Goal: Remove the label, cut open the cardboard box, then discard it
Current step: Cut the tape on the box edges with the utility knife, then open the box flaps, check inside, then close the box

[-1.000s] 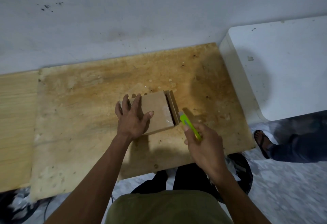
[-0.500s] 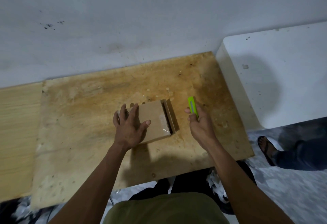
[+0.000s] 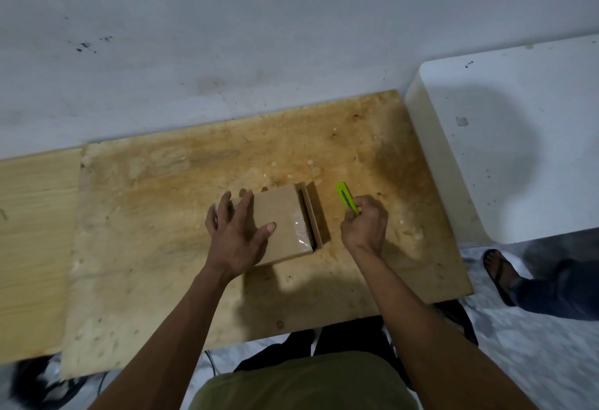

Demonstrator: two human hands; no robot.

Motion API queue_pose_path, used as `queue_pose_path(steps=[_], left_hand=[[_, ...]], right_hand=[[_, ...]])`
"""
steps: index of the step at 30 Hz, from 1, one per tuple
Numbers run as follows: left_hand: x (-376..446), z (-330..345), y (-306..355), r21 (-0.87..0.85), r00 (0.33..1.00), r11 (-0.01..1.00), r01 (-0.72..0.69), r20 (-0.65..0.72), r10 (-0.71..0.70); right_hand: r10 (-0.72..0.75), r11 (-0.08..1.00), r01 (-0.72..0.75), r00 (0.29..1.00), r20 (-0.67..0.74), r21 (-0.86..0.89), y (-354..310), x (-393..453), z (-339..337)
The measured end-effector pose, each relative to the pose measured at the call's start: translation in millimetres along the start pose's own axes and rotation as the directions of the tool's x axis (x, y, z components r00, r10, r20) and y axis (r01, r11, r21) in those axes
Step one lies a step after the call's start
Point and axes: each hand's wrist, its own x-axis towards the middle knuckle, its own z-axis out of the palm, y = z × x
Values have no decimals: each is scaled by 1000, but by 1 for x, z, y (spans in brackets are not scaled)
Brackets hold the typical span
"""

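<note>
Your left hand (image 3: 238, 235) lies flat, fingers spread, on the cardboard box (image 3: 285, 220) at frame centre; your right hand (image 3: 364, 226) grips the green cutter (image 3: 346, 198) beside it.

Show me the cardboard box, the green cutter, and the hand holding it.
cardboard box (image 3: 282, 212): head view, bare top face.
green cutter (image 3: 346, 198): head view, exposed body.
right hand (image 3: 366, 225): head view, back of hand.

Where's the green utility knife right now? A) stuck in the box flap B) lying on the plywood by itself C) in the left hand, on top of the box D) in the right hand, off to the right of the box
D: the right hand grips the green utility knife beside the cardboard box, clear of it, while the left hand lies flat on the box top.
</note>
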Motion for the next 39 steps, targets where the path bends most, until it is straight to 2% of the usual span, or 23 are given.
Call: queue_pose_path(steps=[4, 7, 9, 11, 13, 15, 17, 21, 25, 29, 31, 34, 37, 39], left_hand=[[0, 0, 0, 5, 1000, 1000, -7, -11, 7], [0, 0, 0, 1, 1000, 1000, -5, -11, 5], [-1, 0, 0, 1, 1000, 1000, -7, -12, 7], [-2, -1, 0, -4, 1000, 1000, -18, -18, 18], [-3, 0, 0, -34, 998, 999, -39, -58, 37], [-7, 2, 0, -81, 988, 995, -65, -142, 53], [-12, 2, 1, -134, 971, 987, -94, -231, 61], [-19, -2, -10, -223, 952, 968, -114, -303, 42], [-21, -5, -33, -235, 963, 970, -57, -270, -9], [-25, -9, -43, -204, 968, 969, -140, -233, 90], [-26, -4, -50, -234, 988, 971, -49, -153, 13], [-28, 1, -54, -254, 983, 950, 183, 23, -183], [-28, -3, -46, -379, 973, 896, 230, 59, -224], [-28, -6, -43, -461, 972, 860, 221, 30, -234]], right_hand=[[21, 986, -19, 1000, 12, -167, 1, -1, -5], [-26, 987, 29, 999, 20, -161, 1, -5, -10], [-157, 985, 154, 987, -32, -75, -4, -13, -13], [-332, 942, 333, 943, -34, 35, -16, -27, -16], [-481, 874, 474, 876, 48, 108, -30, -43, -17], [-543, 840, 535, 828, 140, 93, -37, -54, -12], [-521, 852, 520, 835, 176, 54, -34, -60, -6], [-374, 927, 369, 901, 222, 67, -27, -62, -8], [-284, 955, 296, 916, 284, -1, -24, -60, -11], [-213, 952, 275, 913, 348, -137, -23, -60, -10], [-200, 948, 278, 900, 388, -154, -22, -60, -9], [-198, 943, 293, 876, 439, -159, -21, -61, -9], [-184, 955, 270, 864, 469, -123, -23, -63, -10], [-127, 979, 190, 856, 500, -77, -27, -66, -10]])
